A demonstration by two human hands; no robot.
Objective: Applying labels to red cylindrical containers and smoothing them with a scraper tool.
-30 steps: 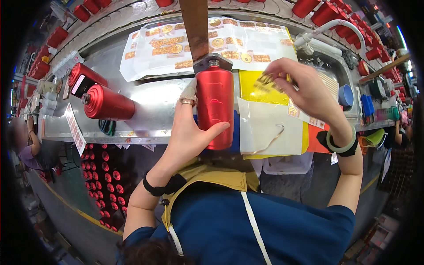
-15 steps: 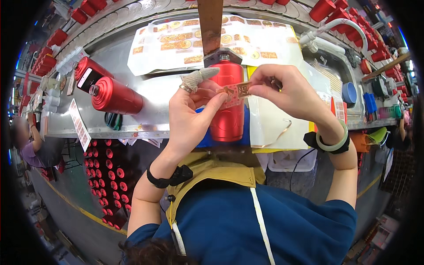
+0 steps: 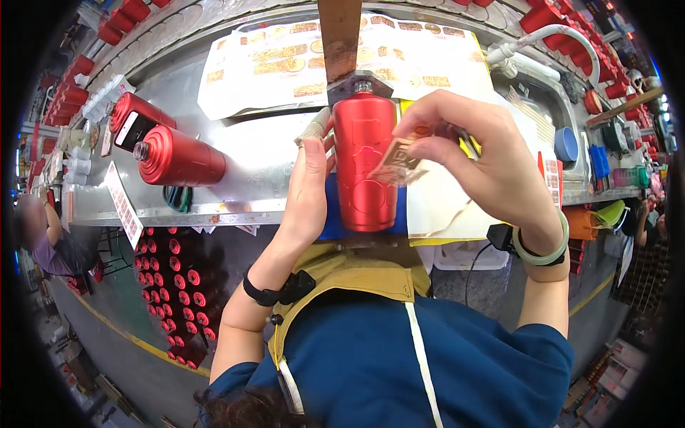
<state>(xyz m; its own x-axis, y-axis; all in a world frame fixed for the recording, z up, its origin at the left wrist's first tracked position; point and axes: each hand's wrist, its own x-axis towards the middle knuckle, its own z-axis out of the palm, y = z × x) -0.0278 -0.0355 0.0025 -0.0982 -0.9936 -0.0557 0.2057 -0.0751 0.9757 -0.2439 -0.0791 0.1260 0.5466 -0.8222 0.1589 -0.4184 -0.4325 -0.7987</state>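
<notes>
A red metallic bottle [image 3: 365, 164] with raised outlines lies in front of me, its neck pointing away, over a blue support [image 3: 332, 222]. My left hand [image 3: 308, 187] rests along its left side, fingers stretched out and one covered by a pale finger sleeve [image 3: 314, 127]. Over the bottle's right side, my right hand [image 3: 474, 153] pinches a small clear sticker [image 3: 397, 165] with gold-brown print between thumb and fingertips. The sticker hangs tilted; whether it touches the bottle I cannot tell. Something slim and dark shows inside my right palm, too hidden to name.
Printed sticker sheets [image 3: 264, 64] cover the far worktop, under a wooden post [image 3: 339, 43]. Two red bottles [image 3: 182, 158] and a phone [image 3: 134, 133] lie left, near dark-handled scissors [image 3: 177, 198]. A sink with a white tap [image 3: 546, 39] and a blue cup [image 3: 565, 147] stand right.
My left hand has let go of the sticker and moved down to the bottle's left side. My right hand has drawn the sticker slightly right and lower, turning it to a slant.
</notes>
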